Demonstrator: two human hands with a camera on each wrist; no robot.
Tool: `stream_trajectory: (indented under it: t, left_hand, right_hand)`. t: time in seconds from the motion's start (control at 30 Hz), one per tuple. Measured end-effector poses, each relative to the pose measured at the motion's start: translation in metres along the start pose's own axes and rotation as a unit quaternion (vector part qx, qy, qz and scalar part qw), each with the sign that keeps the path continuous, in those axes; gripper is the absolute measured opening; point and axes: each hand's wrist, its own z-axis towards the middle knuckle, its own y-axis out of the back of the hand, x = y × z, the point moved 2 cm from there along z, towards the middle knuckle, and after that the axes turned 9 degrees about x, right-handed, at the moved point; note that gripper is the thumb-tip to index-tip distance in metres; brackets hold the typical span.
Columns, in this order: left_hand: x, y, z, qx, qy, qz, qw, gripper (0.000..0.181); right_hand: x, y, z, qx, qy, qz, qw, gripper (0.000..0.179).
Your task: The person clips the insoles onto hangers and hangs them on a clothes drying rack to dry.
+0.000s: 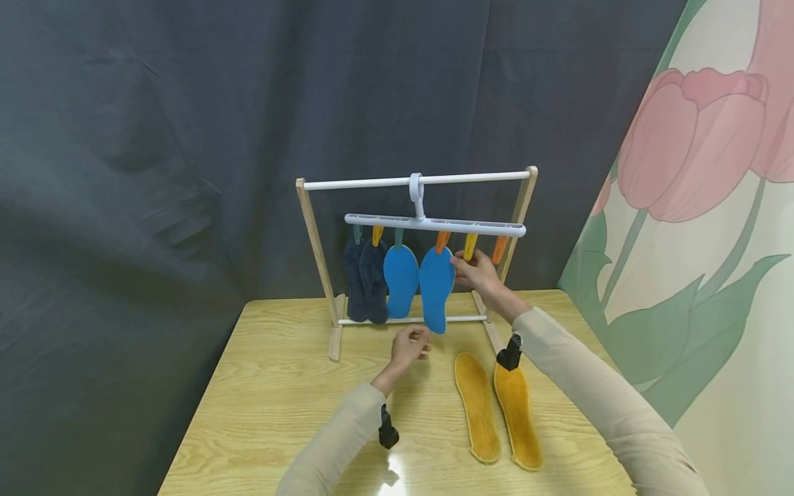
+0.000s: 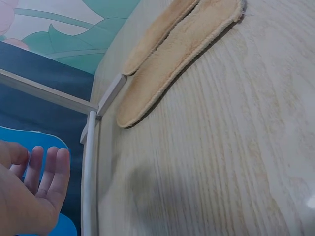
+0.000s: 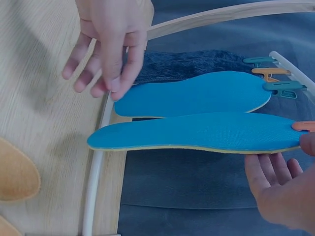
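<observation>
Two blue insoles hang from clothespins on a pale hanger (image 1: pixel 434 224). The right hand (image 1: pixel 476 270) is at the upper edge of the right blue insole (image 1: pixel 437 282), just under its orange clothespin (image 1: pixel 442 241). In the right wrist view its thumb (image 3: pixel 308 142) lies by the clothespin while the fingers (image 3: pixel 266 169) reach behind the edge, pinching it. Below the insoles, the left hand (image 1: pixel 411 344) hovers with loosely bent fingers and holds nothing. The left blue insole (image 1: pixel 401 281) hangs from a teal clothespin (image 1: pixel 399 238).
Dark fuzzy insoles (image 1: pixel 373 282) hang at the hanger's left end. A yellow clothespin (image 1: pixel 471 246) and another orange one (image 1: pixel 499 249) hang at its right. The wooden rack (image 1: pixel 316 248) stands on the table (image 1: pixel 267 386). Two tan insoles (image 1: pixel 477 406) lie front right.
</observation>
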Motion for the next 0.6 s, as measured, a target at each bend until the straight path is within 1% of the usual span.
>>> stream_trajectory:
  t: [0.03,0.07,0.2,0.27,0.3,0.4,0.5,0.6]
  left_hand:
    - [0.001,0.000,-0.001,0.001,0.005,0.005,1.0000,0.021]
    - [-0.003,-0.002,-0.004,0.003,0.009,0.011,0.9999,0.020]
    - [0.001,-0.005,-0.006,0.017,0.028,0.038,0.9988,0.019]
    - [0.004,-0.007,-0.006,0.024,0.038,0.042,0.9981,0.019]
    - [0.010,-0.007,-0.004,0.027,0.045,0.037,0.9979,0.018]
    - [0.013,-0.008,-0.005,0.034,0.059,0.025,0.9973,0.017]
    - [0.015,-0.009,-0.006,0.037,0.064,0.027,0.9969,0.016]
    - [0.016,-0.010,-0.007,0.037,0.065,0.042,0.9963,0.015]
  right_hand:
    - [0.000,0.000,0.000,0.001,0.004,-0.001,1.0000,0.045]
    - [0.000,0.000,0.001,0.001,0.006,-0.001,1.0000,0.046]
    - [0.002,0.001,0.003,-0.009,0.016,0.002,0.9998,0.052]
    - [0.003,0.002,0.004,-0.017,0.024,0.004,0.9996,0.054]
    - [0.004,0.002,0.003,-0.020,0.029,0.004,0.9994,0.055]
    - [0.007,0.002,0.003,-0.028,0.049,0.003,0.9984,0.055]
    - [0.009,0.002,0.003,-0.036,0.067,0.003,0.9971,0.054]
    - [0.012,0.002,0.002,-0.044,0.082,0.005,0.9956,0.053]
